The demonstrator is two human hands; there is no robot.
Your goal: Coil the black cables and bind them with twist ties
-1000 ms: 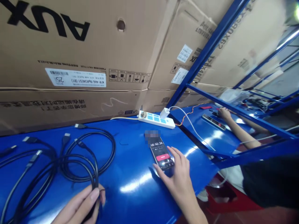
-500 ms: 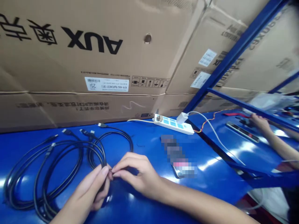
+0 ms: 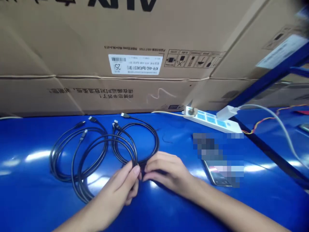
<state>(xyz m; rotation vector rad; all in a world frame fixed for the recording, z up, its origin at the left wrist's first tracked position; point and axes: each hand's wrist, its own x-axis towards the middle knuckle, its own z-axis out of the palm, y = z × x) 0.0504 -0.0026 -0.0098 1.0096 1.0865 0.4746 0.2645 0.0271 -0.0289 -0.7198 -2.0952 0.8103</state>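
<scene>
My left hand [image 3: 123, 187] is closed around the bundled strands of a coiled black cable [image 3: 80, 161], whose loop spreads out to the left. Just right of it, my right hand [image 3: 169, 169] has thumb and fingertips pinched together near the left fingertips. Whatever sits in that pinch is too small and hidden to make out. A second black cable coil [image 3: 70, 178] lies on the table, partly under the held loop. Behind my hands rests another black cable coil [image 3: 156, 141]. Several cable ends show plugs, one of them a light-tipped plug [image 3: 125, 115].
Cardboard boxes [image 3: 84, 58] stand along the back of the blue table [image 3: 29, 199]. A white power strip [image 3: 212, 120] with a plugged-in white charger [image 3: 227, 112] lies back right. In front of it is a partly blurred phone [image 3: 216, 177]. A blue metal frame [image 3: 270, 77] rises at right.
My view has turned left and closer to the boxes, so things sit further right. My right fingertips have drawn slightly away from my left hand. Another person's hand has left the picture.
</scene>
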